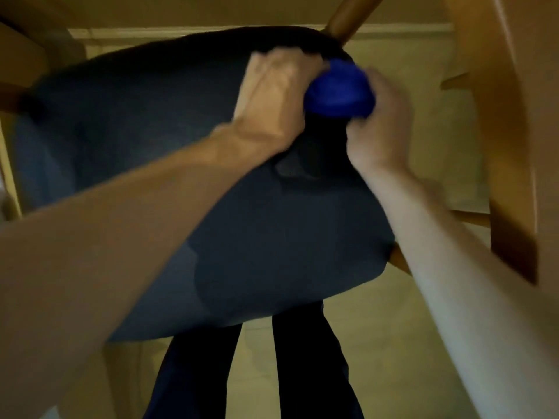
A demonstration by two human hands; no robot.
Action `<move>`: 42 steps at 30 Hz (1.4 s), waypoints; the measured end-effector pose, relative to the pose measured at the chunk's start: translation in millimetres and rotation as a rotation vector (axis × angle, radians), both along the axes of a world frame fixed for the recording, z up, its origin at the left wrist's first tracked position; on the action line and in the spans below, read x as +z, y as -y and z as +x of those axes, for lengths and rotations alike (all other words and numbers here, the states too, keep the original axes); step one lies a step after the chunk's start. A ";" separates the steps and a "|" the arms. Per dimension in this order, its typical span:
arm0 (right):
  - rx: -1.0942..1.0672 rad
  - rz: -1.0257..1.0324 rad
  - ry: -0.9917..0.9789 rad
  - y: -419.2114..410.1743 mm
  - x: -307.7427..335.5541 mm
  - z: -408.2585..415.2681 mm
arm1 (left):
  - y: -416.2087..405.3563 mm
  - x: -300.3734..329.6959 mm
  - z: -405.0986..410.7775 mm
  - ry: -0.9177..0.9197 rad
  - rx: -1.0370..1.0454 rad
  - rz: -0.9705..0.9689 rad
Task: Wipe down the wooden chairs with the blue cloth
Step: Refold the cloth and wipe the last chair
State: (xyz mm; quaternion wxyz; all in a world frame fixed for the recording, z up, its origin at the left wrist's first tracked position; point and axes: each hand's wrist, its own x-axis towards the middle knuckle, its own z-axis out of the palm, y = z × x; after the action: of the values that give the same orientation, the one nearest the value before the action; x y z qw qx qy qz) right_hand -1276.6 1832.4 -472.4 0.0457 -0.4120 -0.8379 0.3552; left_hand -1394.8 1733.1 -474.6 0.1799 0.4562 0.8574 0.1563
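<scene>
Right hand first: its fingers are curled around the balled-up blue cloth, gripping it from the right and underneath, so only the back of the hand and the knuckles really show. The fingertips themselves are hidden behind the cloth, so can't say exactly how they lie, but it's clearly a closed grasp on the wad.

Left hand is right next to it, touching the cloth's left side. Its fingers are bent over the far edge of the dark seat, clamped onto the rim near the back corner. Fingertips are tucked out of sight over that edge, and the whole frame is motion-blurred, so whether they also pinch a bit of cloth I can't tell.

The cloth sits between the two hands, pressed against the seat's far right corner, just below where a round wooden post of the chair comes up.

Going outward: both forearms are bare and reach forward over the seat cushion, which looks like dark blue-grey fabric. Another wooden chair piece runs down the right side. Below the seat you can see the person's dark trousers and a pale tiled floor.
</scene>
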 end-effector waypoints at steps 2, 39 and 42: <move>0.024 -0.025 0.031 24.1 10.7 44.6 | 28.4 6.5 41.7 0.075 -0.004 0.012; 1.056 0.232 -0.115 238.6 2.2 -216.2 | 279.9 16.8 -77.9 0.042 1.401 0.088; 0.988 0.254 -0.074 256.4 -12.6 -216.2 | 281.8 -0.7 -93.9 0.174 1.364 0.077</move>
State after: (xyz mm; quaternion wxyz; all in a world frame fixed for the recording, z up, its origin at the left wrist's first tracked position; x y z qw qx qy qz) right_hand -1492.8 1576.0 -485.0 -0.0484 0.0550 -0.9670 0.2441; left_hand -1488.7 1451.3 -475.3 0.0932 -0.1933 0.9291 0.3011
